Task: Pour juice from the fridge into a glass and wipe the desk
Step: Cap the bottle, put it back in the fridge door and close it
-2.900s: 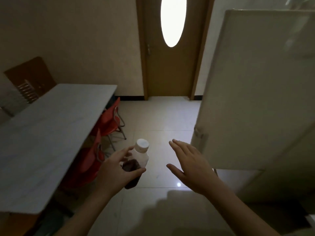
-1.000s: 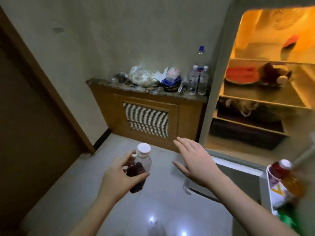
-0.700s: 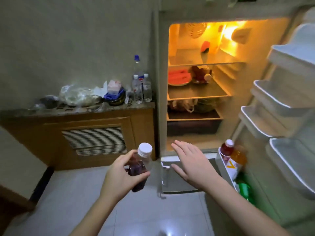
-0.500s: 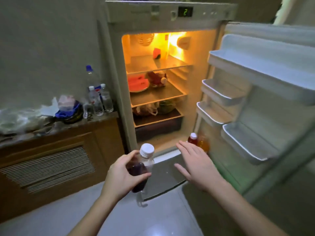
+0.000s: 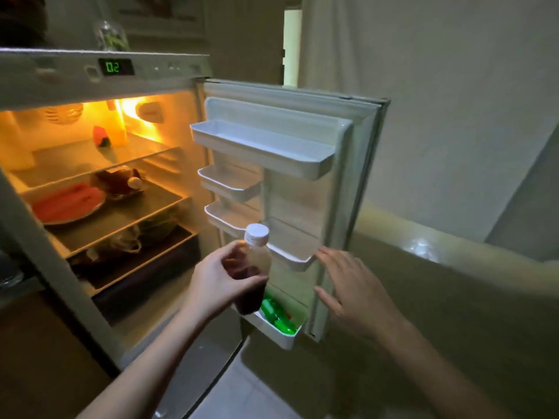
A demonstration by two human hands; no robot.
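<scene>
The left hand grips the juice bottle upright, in front of the open fridge door. The right hand holds nothing, its fingers spread flat near the door's edge.

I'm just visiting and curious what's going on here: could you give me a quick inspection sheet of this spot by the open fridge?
Surface: no desk in view; pale floor tiles below.
Job's things: juice bottle, white cap on, dark juice filling its lower part; no glass seen.
Clutter: fridge shelves hold a plate of red slices and a lying dark bottle; green bottles in the lowest door bin; the upper door bins look bare.
Grips: left hand holds the juice bottle; right hand is open, fingers spread, near the fridge door, contact unclear.
Cables: nothing seen.
Surroundings: fridge open and lit, display reads 02; plain wall right.
</scene>
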